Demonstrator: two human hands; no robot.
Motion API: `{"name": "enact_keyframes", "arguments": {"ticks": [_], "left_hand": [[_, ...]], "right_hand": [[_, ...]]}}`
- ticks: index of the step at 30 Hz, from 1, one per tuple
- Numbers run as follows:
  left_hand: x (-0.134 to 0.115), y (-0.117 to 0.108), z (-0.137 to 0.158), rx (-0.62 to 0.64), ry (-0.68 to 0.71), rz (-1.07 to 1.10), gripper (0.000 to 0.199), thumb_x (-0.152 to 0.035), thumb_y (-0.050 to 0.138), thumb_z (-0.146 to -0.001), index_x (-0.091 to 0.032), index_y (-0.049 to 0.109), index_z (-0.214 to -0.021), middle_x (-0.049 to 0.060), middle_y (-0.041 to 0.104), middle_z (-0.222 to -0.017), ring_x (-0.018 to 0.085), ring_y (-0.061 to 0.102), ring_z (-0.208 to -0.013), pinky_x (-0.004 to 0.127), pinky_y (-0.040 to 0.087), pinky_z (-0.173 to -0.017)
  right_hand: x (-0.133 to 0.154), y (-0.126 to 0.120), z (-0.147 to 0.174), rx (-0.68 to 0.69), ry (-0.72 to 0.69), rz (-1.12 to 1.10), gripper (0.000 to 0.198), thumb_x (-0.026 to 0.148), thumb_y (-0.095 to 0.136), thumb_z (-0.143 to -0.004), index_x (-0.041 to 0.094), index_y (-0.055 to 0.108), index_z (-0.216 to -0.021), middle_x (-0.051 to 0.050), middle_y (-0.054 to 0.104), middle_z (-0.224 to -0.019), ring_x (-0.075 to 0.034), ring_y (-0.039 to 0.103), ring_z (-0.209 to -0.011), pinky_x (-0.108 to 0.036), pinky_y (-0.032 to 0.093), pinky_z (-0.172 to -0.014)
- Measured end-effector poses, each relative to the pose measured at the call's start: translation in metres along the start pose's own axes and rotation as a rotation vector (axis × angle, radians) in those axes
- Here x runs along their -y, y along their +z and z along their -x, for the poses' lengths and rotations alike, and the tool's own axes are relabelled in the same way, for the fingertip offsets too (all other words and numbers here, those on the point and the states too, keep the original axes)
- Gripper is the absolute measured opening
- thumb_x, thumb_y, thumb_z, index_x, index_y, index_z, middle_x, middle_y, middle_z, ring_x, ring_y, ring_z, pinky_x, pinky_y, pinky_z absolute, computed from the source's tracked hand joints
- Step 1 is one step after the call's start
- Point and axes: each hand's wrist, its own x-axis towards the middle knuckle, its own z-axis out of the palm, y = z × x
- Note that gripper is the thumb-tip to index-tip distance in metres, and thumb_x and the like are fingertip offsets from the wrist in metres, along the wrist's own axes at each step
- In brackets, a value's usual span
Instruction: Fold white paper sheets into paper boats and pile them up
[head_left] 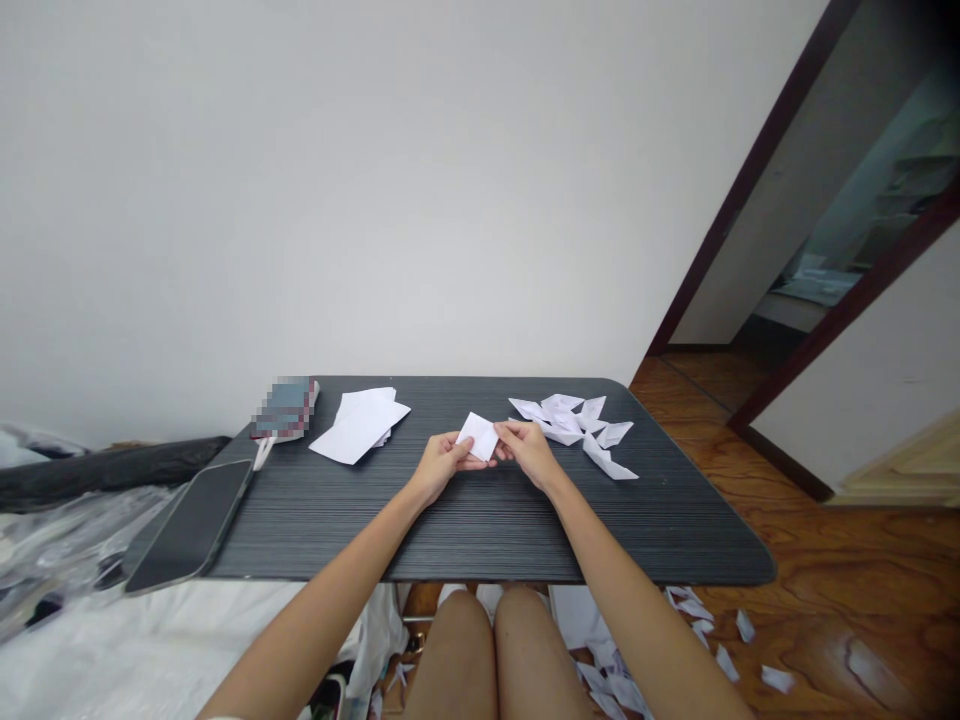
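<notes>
Between my two hands is a small folded square of white paper (478, 437), raised over the middle of the dark table (480, 530). My left hand (444, 460) grips its left side, thumb on top and fingers underneath. My right hand (526, 447) pinches its right corner. Just right of my right hand lies a cluster of folded paper boats (568, 415), some overlapping. To the left of my hands a loose stack of white paper sheets (361, 425) rests on the tabletop.
A smartphone (193, 525) lies on the table's left edge, with a blurred-out packet (285, 408) behind it. The wall (450, 200) rises directly behind the table. Several paper pieces (776, 679) are scattered on the wooden floor at the right. White fabric (187, 640) lies at the lower left.
</notes>
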Motion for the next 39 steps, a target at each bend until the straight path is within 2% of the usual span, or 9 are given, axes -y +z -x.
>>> {"name": "enact_keyframes", "arguments": {"ticks": [4, 9, 11, 16, 20, 22, 26, 32, 39], "left_hand": [[-0.001, 0.000, 0.001, 0.008, 0.009, -0.077, 0.041, -0.041, 0.052, -0.072, -0.003, 0.059, -0.086, 0.014, 0.065, -0.071, 0.020, 0.063, -0.065, 0.027, 0.051, -0.056], [0.000, -0.001, -0.001, -0.120, 0.199, -0.332, 0.035, -0.038, 0.055, -0.070, -0.007, 0.060, -0.086, 0.008, 0.064, -0.068, 0.014, 0.059, -0.054, 0.019, 0.043, -0.041], [0.001, -0.002, -0.002, -0.145, 0.218, -0.334, 0.035, -0.037, 0.055, -0.070, -0.008, 0.057, -0.089, 0.005, 0.063, -0.064, 0.012, 0.056, -0.047, 0.018, 0.040, -0.036], [0.002, -0.002, -0.004, -0.179, 0.208, -0.258, 0.029, -0.036, 0.057, -0.067, -0.009, 0.053, -0.076, 0.001, 0.059, -0.057, 0.010, 0.052, -0.044, 0.018, 0.041, -0.035], [0.003, -0.003, -0.005, -0.235, 0.237, -0.200, 0.028, -0.036, 0.057, -0.067, -0.011, 0.051, -0.077, -0.001, 0.057, -0.057, 0.010, 0.052, -0.047, 0.020, 0.045, -0.040], [0.004, -0.004, -0.005, -0.268, 0.248, -0.199, 0.028, -0.037, 0.057, -0.067, -0.012, 0.050, -0.078, -0.001, 0.057, -0.057, 0.009, 0.052, -0.047, 0.020, 0.045, -0.040], [0.006, -0.004, -0.005, -0.337, 0.262, -0.247, 0.029, -0.037, 0.056, -0.067, -0.013, 0.048, -0.081, -0.003, 0.055, -0.055, 0.007, 0.048, -0.045, 0.017, 0.042, -0.039], [0.005, -0.002, -0.004, -0.366, 0.286, -0.336, 0.027, -0.037, 0.053, -0.069, -0.013, 0.049, -0.080, -0.005, 0.048, -0.047, 0.005, 0.039, -0.038, 0.014, 0.032, -0.035], [-0.002, -0.003, -0.002, -0.303, 0.357, -0.604, 0.025, -0.037, 0.052, -0.070, -0.013, 0.058, -0.076, 0.001, 0.058, -0.062, 0.007, 0.046, -0.047, 0.017, 0.035, -0.043]], "right_hand": [[0.003, -0.002, 0.000, -0.023, 0.029, 0.069, 0.026, 0.036, 0.054, -0.068, 0.010, 0.060, -0.070, 0.004, 0.046, -0.040, -0.005, 0.037, -0.035, -0.019, 0.025, -0.038], [0.005, 0.000, 0.001, -0.004, 0.001, 0.187, 0.025, 0.035, 0.050, -0.070, 0.011, 0.059, -0.066, 0.005, 0.043, -0.038, -0.006, 0.036, -0.034, -0.020, 0.025, -0.038], [0.005, 0.004, 0.002, 0.020, -0.004, 0.201, 0.025, 0.035, 0.051, -0.070, 0.012, 0.058, -0.066, 0.005, 0.043, -0.039, -0.006, 0.036, -0.034, -0.020, 0.026, -0.037], [0.004, 0.008, 0.004, 0.040, 0.033, 0.122, 0.024, 0.037, 0.057, -0.066, 0.013, 0.057, -0.069, 0.003, 0.049, -0.048, -0.005, 0.040, -0.038, -0.019, 0.029, -0.038], [0.004, 0.004, 0.006, 0.228, 0.163, 0.041, 0.030, 0.041, 0.054, -0.069, 0.011, 0.057, -0.069, 0.001, 0.052, -0.048, -0.005, 0.043, -0.039, -0.016, 0.029, -0.037], [0.005, 0.004, 0.007, 0.293, 0.213, 0.027, 0.031, 0.041, 0.055, -0.069, 0.010, 0.058, -0.069, -0.002, 0.056, -0.052, -0.006, 0.048, -0.041, -0.016, 0.032, -0.038], [0.006, 0.007, 0.009, 0.276, 0.241, -0.012, 0.031, 0.039, 0.058, -0.067, 0.008, 0.057, -0.071, -0.007, 0.062, -0.061, -0.012, 0.059, -0.050, -0.020, 0.044, -0.046], [0.005, 0.010, 0.007, 0.222, 0.199, 0.016, 0.029, 0.037, 0.061, -0.063, 0.010, 0.053, -0.065, -0.005, 0.060, -0.055, -0.012, 0.058, -0.046, -0.021, 0.044, -0.043], [0.000, 0.007, 0.007, 0.241, 0.065, 0.239, 0.025, 0.035, 0.055, -0.068, 0.013, 0.050, -0.057, -0.001, 0.055, -0.049, -0.006, 0.046, -0.035, -0.018, 0.033, -0.036]]}}
